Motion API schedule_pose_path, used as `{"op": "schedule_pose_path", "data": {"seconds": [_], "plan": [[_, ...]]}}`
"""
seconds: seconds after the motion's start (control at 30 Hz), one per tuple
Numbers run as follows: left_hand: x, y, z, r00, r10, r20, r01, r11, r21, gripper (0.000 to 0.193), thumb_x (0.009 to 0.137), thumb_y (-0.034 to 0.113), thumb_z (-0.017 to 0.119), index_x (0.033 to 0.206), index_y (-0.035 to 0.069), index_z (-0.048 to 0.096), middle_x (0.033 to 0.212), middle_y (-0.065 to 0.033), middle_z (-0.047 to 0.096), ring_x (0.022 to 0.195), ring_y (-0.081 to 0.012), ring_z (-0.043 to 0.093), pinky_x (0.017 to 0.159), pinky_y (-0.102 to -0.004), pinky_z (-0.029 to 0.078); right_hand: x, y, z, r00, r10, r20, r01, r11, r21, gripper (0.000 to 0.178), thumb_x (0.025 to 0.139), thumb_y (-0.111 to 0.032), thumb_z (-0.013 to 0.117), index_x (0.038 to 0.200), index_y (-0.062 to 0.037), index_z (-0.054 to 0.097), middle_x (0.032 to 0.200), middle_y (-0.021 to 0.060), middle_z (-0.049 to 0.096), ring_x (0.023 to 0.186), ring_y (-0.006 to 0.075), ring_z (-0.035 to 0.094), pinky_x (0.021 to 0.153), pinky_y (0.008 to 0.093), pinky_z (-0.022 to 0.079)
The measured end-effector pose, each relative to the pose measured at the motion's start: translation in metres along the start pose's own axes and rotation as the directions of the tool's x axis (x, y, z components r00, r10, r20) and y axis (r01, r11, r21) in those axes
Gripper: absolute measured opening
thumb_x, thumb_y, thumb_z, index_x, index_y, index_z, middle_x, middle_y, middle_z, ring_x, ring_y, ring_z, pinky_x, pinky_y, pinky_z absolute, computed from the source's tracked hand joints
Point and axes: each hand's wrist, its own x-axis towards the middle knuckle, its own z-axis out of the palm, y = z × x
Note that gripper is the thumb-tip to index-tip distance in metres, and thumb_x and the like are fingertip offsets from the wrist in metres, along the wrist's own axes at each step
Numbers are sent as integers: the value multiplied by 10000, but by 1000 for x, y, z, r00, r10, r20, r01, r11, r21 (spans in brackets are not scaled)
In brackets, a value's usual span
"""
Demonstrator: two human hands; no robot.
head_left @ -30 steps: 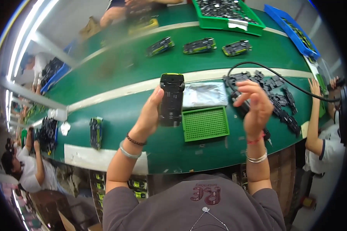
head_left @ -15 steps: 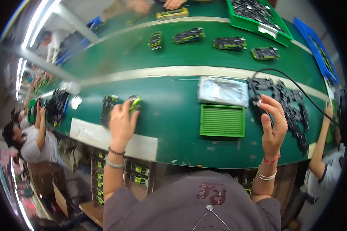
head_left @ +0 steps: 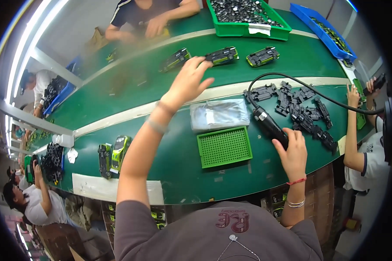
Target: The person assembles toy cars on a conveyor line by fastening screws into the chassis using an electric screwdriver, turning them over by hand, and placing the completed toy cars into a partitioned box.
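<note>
The left hand [head_left: 190, 81] was stretched out over the far side of the bench, its fingers loosely extended and the thumb held apart. The fingertips were right at the near-left end of a black-and-green toy car [head_left: 222, 55], which lay with its dark underside up; from where I stood I couldn't tell whether they touched it. The right hand [head_left: 294, 150] was low on the other side, thumb and fingers curved about the lower end of a black corded tool [head_left: 269, 124]; how firmly it was gripped, I couldn't tell.

One similar car [head_left: 177, 58] lay to the left of the reached-for one, another [head_left: 263, 56] to its right. Beside the tool was a loose heap of black chassis parts [head_left: 298, 102], with the black cable [head_left: 309, 82] arching over it. Left of the tool lay a pale plastic packet [head_left: 220, 114] and, just nearer, a green perforated tray [head_left: 224, 147]. Farther left, a dark-side-up car [head_left: 104, 160] lay next to one showing its bright green body [head_left: 119, 153]. Beyond all this, a green bin [head_left: 235, 30] held small dark and silvery parts, and a co-worker's hand [head_left: 157, 26] rested across the bench [head_left: 178, 174].
</note>
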Motion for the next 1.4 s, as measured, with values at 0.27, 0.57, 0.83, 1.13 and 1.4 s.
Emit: {"op": "schedule_pose_path", "data": {"seconds": [0.27, 0.57, 0.83, 1.13, 1.4], "plan": [[61, -70, 97, 892, -369, 262, 385, 923, -10, 434, 731, 169, 680, 1097, 97, 459, 1053, -165, 540, 1001, -339, 507, 867, -427, 399, 3, 0, 24, 1000, 5, -29, -9, 991, -137, 465, 729, -373, 672, 1056, -70, 539, 848, 96, 519, 800, 270, 522, 672, 359, 451], [-2, 20, -11, 971, -154, 184, 209, 921, -329, 376, 733, 134, 659, 1071, 69, 510, 983, -154, 547, 912, -323, 521, 798, -373, 430, 28, -1, -3, 999, 36, -39, 12, 568, 823, 482, 810, -424, 620, 981, 18, 528, 809, 57, 570, 691, 112, 533, 606, 237, 432], [-58, 70, -24, 932, -121, 342, 224, 933, -281, 425, 708, 97, 682, 1110, 82, 546, 1099, -138, 523, 1029, -305, 498, 884, -367, 414, 32, -36, 38, 936, 135, -325, 302, 167, 939, 836, 665, -664, 554, 1052, 70, 457, 822, 101, 543, 689, 139, 529, 591, 251, 453], [-69, 59, -3, 967, -83, 241, 138, 965, -221, 429, 716, 141, 692, 1131, 120, 586, 1123, -148, 512, 1029, -312, 490, 888, -373, 409, 24, -41, 49, 957, 205, -206, 162, 213, 964, 969, 583, -874, 316, 984, -2, 459, 701, 90, 515, 624, 176, 504, 585, 327, 458], [-75, 54, 4, 969, -98, 226, 164, 942, -294, 410, 730, 148, 687, 1129, 132, 593, 1104, -124, 507, 1033, -286, 484, 879, -350, 411, 24, -57, 40, 933, 113, -342, 355, -122, 927, 1081, 434, -959, 181, 882, -3, 417, 599, 95, 493, 493, 173, 486, 474, 298, 451]]}}
